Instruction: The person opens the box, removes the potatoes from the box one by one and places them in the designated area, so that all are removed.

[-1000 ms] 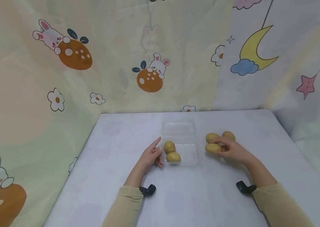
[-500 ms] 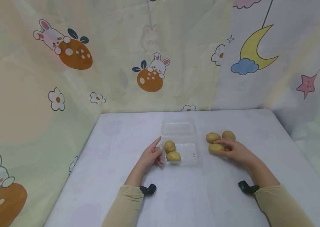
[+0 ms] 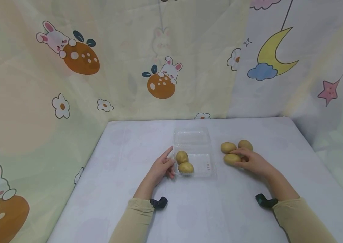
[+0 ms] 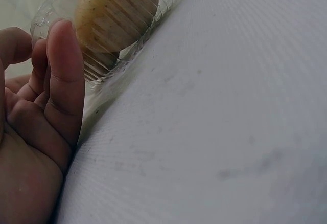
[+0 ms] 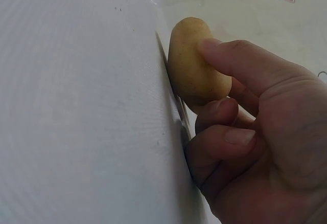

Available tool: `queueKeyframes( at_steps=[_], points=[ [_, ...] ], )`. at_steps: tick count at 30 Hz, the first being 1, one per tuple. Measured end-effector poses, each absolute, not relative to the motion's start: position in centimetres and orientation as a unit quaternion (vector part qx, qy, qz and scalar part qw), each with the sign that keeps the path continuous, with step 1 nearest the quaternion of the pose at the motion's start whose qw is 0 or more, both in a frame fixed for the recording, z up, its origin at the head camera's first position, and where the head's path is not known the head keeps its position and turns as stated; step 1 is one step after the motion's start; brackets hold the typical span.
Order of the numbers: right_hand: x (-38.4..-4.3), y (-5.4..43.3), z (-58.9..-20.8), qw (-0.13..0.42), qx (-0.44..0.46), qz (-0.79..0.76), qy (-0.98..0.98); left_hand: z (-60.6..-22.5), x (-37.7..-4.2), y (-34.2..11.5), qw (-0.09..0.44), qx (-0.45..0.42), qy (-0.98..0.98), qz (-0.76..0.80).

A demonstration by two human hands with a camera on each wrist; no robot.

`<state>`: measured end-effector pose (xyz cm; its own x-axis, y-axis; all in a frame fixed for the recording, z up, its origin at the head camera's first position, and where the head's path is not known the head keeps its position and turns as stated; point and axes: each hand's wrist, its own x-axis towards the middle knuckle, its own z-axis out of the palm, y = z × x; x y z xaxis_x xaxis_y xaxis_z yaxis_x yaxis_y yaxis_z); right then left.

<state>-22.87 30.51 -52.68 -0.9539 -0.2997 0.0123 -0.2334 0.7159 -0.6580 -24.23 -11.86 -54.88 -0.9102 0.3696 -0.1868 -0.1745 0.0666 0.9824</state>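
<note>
My right hand pinches a yellow potato low over the table, at the right of the clear plastic box. In the right wrist view the thumb lies across this potato, with the index finger partly hidden behind it. Just beyond are two more potatoes, one at the left and one at the right. My left hand rests at the left side of the open plastic box, index finger extended along its edge. Two potatoes lie in the box's left part.
The box's clear lid is folded back flat toward the far side. A pale cloth covers the table, and a printed curtain hangs behind it. A black camera is strapped to each wrist.
My right hand has shifted slightly to the right with its potato, which now sits a little farther from the box. Since half a second ago all looks still. The left hand keeps its place.
</note>
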Motion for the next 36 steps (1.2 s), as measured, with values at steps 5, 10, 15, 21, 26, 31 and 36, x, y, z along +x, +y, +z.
queueKeyframes(
  at_steps=[5,10,15,21,26,31,36],
  points=[
    [-22.80,30.41,-52.49,0.055,-0.143,-0.353,0.923,-54.87,-24.17,-11.85,0.201,0.069,0.700,0.682],
    [-22.75,30.33,-52.41,0.063,-0.141,-0.359,0.920,-55.05,-24.21,-11.86,0.197,0.076,0.701,0.682],
    [-22.76,30.26,-52.38,0.065,-0.140,-0.359,0.920,-55.03,-24.21,-11.89,0.193,0.075,0.705,0.679],
    [-22.84,30.24,-52.46,0.072,-0.135,-0.360,0.921,-54.86,-24.13,-11.84,0.196,0.066,0.705,0.678],
    [-22.78,30.12,-52.42,0.078,-0.127,-0.367,0.918,-54.83,-24.10,-11.88,0.196,0.063,0.707,0.676],
    [-22.64,30.00,-52.32,0.089,-0.117,-0.377,0.914,-54.82,-24.13,-11.85,0.199,0.057,0.707,0.676],
    [-22.58,29.95,-52.25,0.094,-0.119,-0.385,0.911,-54.76,-24.05,-11.82,0.199,0.063,0.703,0.680]
  ],
)
